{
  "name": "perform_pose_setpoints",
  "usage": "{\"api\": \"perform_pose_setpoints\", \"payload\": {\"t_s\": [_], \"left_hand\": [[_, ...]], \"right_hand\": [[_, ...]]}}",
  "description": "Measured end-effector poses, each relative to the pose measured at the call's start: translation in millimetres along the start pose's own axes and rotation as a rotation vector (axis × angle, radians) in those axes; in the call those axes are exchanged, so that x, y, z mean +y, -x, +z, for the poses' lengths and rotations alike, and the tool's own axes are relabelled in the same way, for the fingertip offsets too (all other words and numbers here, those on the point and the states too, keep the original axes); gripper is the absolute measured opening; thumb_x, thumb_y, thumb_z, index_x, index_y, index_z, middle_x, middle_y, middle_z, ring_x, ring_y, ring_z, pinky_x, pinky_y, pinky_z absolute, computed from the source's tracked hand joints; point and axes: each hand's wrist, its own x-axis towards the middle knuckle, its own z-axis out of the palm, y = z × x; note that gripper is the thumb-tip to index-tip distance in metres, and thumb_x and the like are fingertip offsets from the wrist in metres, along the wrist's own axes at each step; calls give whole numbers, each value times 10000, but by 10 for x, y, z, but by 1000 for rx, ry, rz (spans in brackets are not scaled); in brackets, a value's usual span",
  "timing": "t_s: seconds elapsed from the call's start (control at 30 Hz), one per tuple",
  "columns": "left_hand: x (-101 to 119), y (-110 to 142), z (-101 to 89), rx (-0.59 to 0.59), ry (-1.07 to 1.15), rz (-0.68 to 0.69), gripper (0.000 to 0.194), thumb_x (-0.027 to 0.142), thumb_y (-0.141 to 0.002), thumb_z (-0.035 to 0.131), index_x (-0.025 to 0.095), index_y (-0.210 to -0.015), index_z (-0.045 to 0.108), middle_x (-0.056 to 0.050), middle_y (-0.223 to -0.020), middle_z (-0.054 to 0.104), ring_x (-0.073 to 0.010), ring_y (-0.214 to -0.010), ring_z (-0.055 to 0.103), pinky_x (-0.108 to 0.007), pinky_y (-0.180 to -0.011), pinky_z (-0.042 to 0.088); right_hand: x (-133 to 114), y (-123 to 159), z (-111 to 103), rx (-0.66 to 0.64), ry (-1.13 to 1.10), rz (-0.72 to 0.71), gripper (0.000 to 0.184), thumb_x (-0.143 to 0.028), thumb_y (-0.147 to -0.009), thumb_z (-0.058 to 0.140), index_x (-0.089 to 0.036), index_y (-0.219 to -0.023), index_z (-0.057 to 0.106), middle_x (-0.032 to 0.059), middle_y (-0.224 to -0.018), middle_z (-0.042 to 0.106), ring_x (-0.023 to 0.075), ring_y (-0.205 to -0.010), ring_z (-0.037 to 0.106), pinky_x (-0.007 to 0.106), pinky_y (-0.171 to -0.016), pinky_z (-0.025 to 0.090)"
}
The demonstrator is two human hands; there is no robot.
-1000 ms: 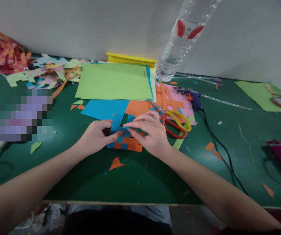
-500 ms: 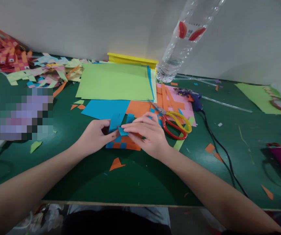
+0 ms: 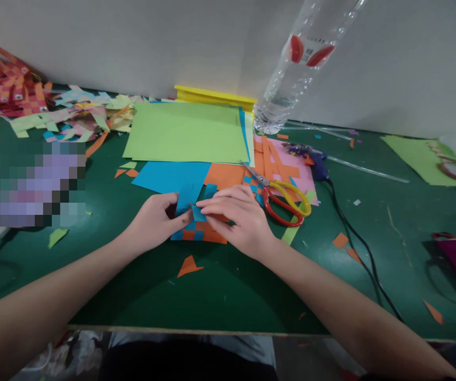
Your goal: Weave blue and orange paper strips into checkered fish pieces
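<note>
Near the front of the table lies a woven blue and orange paper piece [image 3: 199, 234], with upright blue strips at its far side. My left hand [image 3: 156, 218] pinches its left part, thumb and fingers around a wide blue paper strip [image 3: 187, 197]. From the right, my right hand [image 3: 242, 214] holds a short folded blue paper strip [image 3: 198, 214] between thumb and fingertips. That hand covers part of the weave. Just beyond it rest scissors [image 3: 266, 182] with one yellow and one red handle. An orange paper scrap [image 3: 189, 266] lies in front of the weave.
Green paper sheets [image 3: 188, 132] are stacked at the back, beside a plastic bottle [image 3: 291, 74]. A glue gun [image 3: 317, 164] trails a black cord [image 3: 347, 227] to the right front. Paper strips [image 3: 81, 114] pile up at left, behind a blurred-out phone [image 3: 33, 185].
Both hands keep nearly the same place and grip. The woven piece has shifted very slightly left, and the right fingers have moved a little on the blue strip.
</note>
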Motion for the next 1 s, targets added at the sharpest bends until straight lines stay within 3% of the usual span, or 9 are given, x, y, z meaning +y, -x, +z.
{"api": "perform_pose_setpoints", "payload": {"t_s": [0.13,0.37,0.8,1.0], "left_hand": [[30,-1,23,-11,15,18,304,437,-805,551,170,-659,546,25,-590,473,-110,-530,402,-230,-485,318],[42,-3,48,-23,38,15,313,429,-801,577,173,-630,520,48,-565,407,-99,-517,366,-219,-468,290],[58,-9,62,-75,33,-76,333,471,-776,548,155,-675,571,18,-595,469,-124,-554,414,-249,-500,313],[58,-16,57,-82,24,-25,353,482,-784,532,161,-638,551,39,-574,385,-115,-547,359,-248,-508,276]], "right_hand": [[21,13,17,-57,6,97,105,-212,-900,584,-226,-948,676,26,-911,744,173,-915,648,352,-826,462],[20,4,18,-27,-44,210,71,-235,-850,658,-236,-920,668,6,-885,730,164,-836,644,356,-816,448],[21,21,55,-35,32,150,75,-224,-852,641,-227,-924,663,4,-861,725,167,-840,632,350,-828,404],[29,15,53,28,13,167,60,-213,-833,675,-221,-888,652,-15,-819,723,144,-770,636,339,-830,407]]}}
